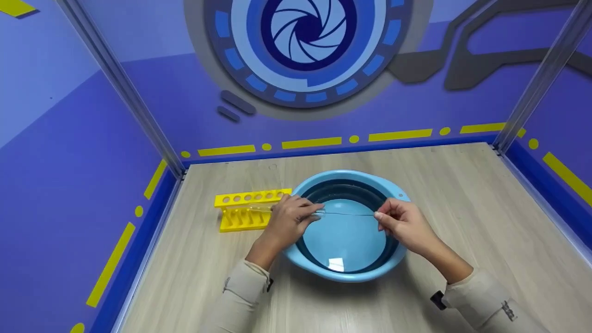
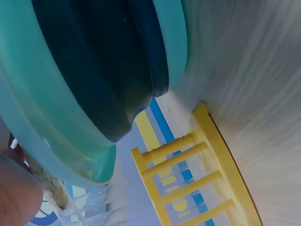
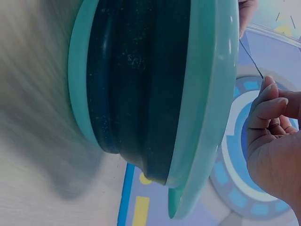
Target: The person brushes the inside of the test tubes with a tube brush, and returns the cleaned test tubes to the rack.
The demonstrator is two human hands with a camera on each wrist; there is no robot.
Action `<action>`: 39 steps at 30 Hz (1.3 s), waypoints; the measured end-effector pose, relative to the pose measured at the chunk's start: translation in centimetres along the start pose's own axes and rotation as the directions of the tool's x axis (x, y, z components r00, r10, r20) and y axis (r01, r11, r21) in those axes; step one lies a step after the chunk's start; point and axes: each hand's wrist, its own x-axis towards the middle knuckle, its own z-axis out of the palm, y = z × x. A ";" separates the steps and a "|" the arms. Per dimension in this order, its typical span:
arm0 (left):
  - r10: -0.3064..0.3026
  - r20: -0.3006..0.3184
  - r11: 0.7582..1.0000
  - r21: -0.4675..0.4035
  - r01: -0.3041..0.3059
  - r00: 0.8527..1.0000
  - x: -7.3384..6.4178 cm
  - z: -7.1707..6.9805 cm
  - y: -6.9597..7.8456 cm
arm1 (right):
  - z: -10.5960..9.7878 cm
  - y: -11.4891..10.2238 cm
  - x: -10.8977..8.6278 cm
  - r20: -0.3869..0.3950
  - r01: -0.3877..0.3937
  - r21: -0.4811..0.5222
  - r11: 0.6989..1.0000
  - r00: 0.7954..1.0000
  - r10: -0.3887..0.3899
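Over a light-blue basin (image 1: 351,279) with a dark folding wall, my left hand (image 1: 289,219) grips a clear test tube (image 1: 260,208) lying roughly level, its closed end pointing left. Inside the tube are the bristles of a test tube brush (image 2: 55,190), seen in the left wrist view. The brush's thin twisted wire (image 1: 349,214) runs out of the tube's mouth to the right. My right hand (image 1: 407,226) pinches the wire's far end between thumb and fingers, above the basin's right side. The right wrist view shows this pinch too, with the wire stretched between both hands.
Left of the basin stands a yellow test tube rack (image 1: 252,198), partly behind the left hand. Faint clear tubes (image 2: 96,205) rise from it in the left wrist view. Patterned blue panels (image 1: 152,101) enclose the wooden table (image 1: 462,199) at the back and sides.
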 end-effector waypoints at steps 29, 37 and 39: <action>0.049 0.036 0.998 0.032 -0.050 0.998 0.5 0.9 1.9 | 3.0 -1.1 0.6 0.011 0.058 -0.113 0.992 0.998 -0.057; 0.049 0.019 0.998 0.026 -0.050 0.999 0.4 1.0 2.4 | 3.5 -1.1 0.4 0.019 0.077 -0.097 0.992 0.997 -0.075; 0.044 0.017 0.999 0.021 -0.044 0.999 0.3 1.0 2.4 | 3.6 -0.9 0.4 0.023 0.074 -0.093 0.993 0.997 -0.072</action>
